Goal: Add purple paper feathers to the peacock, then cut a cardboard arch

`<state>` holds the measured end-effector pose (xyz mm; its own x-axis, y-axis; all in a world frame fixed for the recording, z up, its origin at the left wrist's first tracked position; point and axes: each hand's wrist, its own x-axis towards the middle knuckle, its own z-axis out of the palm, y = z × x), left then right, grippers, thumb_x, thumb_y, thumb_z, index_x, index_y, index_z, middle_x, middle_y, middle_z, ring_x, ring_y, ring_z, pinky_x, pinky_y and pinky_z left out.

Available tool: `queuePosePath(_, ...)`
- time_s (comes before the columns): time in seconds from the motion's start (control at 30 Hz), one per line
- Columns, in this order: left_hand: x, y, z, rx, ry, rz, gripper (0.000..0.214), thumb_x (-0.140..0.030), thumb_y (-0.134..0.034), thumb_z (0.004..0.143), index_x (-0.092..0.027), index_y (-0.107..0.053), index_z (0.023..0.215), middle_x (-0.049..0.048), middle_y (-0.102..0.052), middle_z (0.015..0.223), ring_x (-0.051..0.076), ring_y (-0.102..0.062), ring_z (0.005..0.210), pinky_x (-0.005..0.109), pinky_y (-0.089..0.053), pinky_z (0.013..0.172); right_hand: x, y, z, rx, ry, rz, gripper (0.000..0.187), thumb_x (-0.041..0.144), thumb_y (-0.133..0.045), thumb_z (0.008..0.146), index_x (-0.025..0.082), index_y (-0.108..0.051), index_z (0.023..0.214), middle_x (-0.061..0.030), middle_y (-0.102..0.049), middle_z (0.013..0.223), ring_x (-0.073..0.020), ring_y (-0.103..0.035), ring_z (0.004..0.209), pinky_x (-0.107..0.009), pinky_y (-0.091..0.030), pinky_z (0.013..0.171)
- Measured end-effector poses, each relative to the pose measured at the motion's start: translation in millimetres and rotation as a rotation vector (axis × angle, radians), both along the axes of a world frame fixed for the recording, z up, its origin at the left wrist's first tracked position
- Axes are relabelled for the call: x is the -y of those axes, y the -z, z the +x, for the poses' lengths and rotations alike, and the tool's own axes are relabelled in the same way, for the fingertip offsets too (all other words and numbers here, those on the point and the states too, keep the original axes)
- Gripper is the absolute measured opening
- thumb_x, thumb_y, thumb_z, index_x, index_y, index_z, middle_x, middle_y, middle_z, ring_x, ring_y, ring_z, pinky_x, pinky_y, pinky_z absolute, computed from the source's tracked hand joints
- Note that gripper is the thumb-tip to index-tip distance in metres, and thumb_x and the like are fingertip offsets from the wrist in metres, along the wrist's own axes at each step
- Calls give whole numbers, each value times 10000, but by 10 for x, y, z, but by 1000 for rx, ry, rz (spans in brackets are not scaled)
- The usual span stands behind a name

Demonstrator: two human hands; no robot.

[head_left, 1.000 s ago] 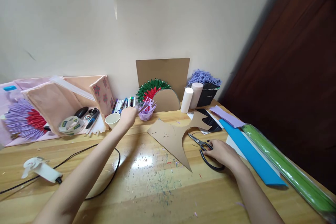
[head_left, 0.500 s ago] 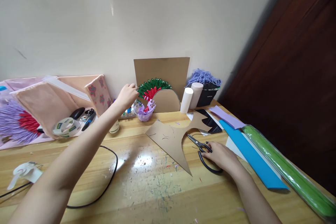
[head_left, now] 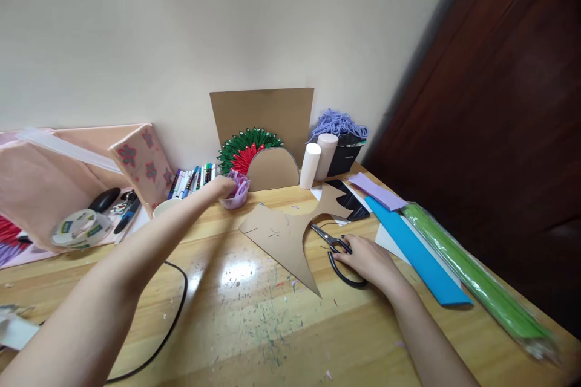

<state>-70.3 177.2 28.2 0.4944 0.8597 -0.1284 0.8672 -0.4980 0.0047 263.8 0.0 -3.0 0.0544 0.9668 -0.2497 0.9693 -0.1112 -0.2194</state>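
Observation:
My left hand (head_left: pixel 226 186) reaches to a small clear cup (head_left: pixel 235 199) of purple paper scraps; its fingers go down into the cup and are hidden. On the right, my right hand (head_left: pixel 365 257) grips the black handles of a pair of scissors (head_left: pixel 338 246), which rest on the table with blades pointing away to the left. Touching or close to the blades lies a cut piece of brown cardboard (head_left: pixel 284 236) with pointed corners and pencil marks.
Behind stand a cardboard sheet (head_left: pixel 261 109), a green-and-red paper fan (head_left: pixel 242 154), a cardboard half-disc (head_left: pixel 275 169) and white rolls (head_left: pixel 310 166). Markers (head_left: pixel 193 181), a pink box (head_left: pixel 136 163) and tape (head_left: pixel 82 230) are left. Blue paper (head_left: pixel 422 260) and a green roll (head_left: pixel 472 272) lie right.
My left hand has come down from above the cup into it. The view has shifted a little to the right and down. My right hand stays on the scissors.

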Motion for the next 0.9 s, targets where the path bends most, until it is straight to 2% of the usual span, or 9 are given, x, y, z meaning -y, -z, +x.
queuePosePath(0.2, 0, -160, -76, -200, -130, -143, 324, -315, -546, 875, -173, -528, 1166, 80, -560, 1160, 204, -585, 978, 398, -508, 804, 36, -40, 5, -22, 10, 46, 153, 323, -660, 705, 198, -578, 735, -76, -702, 845, -255, -642, 835, -266, -298, 558)
queuePosePath(0.37, 215, -524, 110, -167, -117, 28, 179, -216, -640, 767, -104, -651, 907, 142, -643, 947, 272, -590, 934, 393, -482, 777, 80, -85, 39, -37, -6, 22, 154, 233, -691, 629, 197, -583, 733, -40, -679, 780, -212, -625, 763, -250, -275, 531)
queuePosePath(0.43, 419, -584, 269, -121, -46, 123, 201, -185, -616, 747, -86, -656, 917, 199, -624, 1028, 324, -520, 1066, 417, -428, 861, 104, -107, 74, -40, -21, 12, 156, 181, -682, 598, 201, -583, 718, -19, -664, 745, -190, -612, 722, -243, -265, 520)
queuePosePath(0.5, 633, -522, 465, -80, 65, 149, 351, -231, -625, 743, -120, -605, 1075, 171, -576, 1177, 292, -449, 1169, 378, -362, 956, 121, -129, 121, -56, -26, 13, 138, 191, -682, 593, 204, -581, 688, -11, -659, 730, -179, -602, 698, -240, -265, 516)
queuePosePath(0.53, 721, -447, 563, -56, 162, 117, 471, -285, -668, 708, -165, -565, 1152, 120, -555, 1236, 254, -439, 1186, 332, -338, 985, 123, -139, 146, -70, -15, 24, 122, 227, -682, 611, 204, -581, 675, -15, -661, 726, -179, -601, 693, -240, -269, 516)
queuePosePath(0.6, 826, -250, 728, 29, 397, -10, 694, -378, -696, 665, -150, -460, 1276, 137, -485, 1332, 268, -395, 1236, 341, -316, 1003, 103, -149, 184, -105, 32, 79, 138, 325, -644, 686, 202, -586, 665, -30, -669, 732, -185, -604, 693, -243, -292, 525)
queuePosePath(0.67, 834, -58, 827, 118, 369, -102, 783, -401, -727, 620, -125, -434, 1292, 168, -506, 1305, 303, -392, 1238, 372, -313, 995, 58, -132, 186, -149, 82, 149, 204, 369, -561, 772, 194, -603, 677, -54, -681, 751, -193, -612, 709, -248, -329, 549)
queuePosePath(0.73, 784, 61, 857, 223, 282, -184, 703, -340, -731, 627, -127, -479, 1248, 147, -609, 1168, 307, -461, 1171, 392, -333, 963, 7, -80, 130, -232, 97, 190, 217, 343, -515, 812, 180, -628, 724, -75, -695, 798, -198, -623, 748, -252, -374, 601)
queuePosePath(0.9, 731, -15, 744, 332, 262, -328, 289, -240, -680, 686, -165, -651, 964, 56, -700, 925, 201, -631, 852, 277, -445, 760, -12, 93, -227, -591, -20, 251, 277, 391, -495, 838, 172, -664, 860, -79, -702, 911, -198, -632, 836, -264, -438, 706)
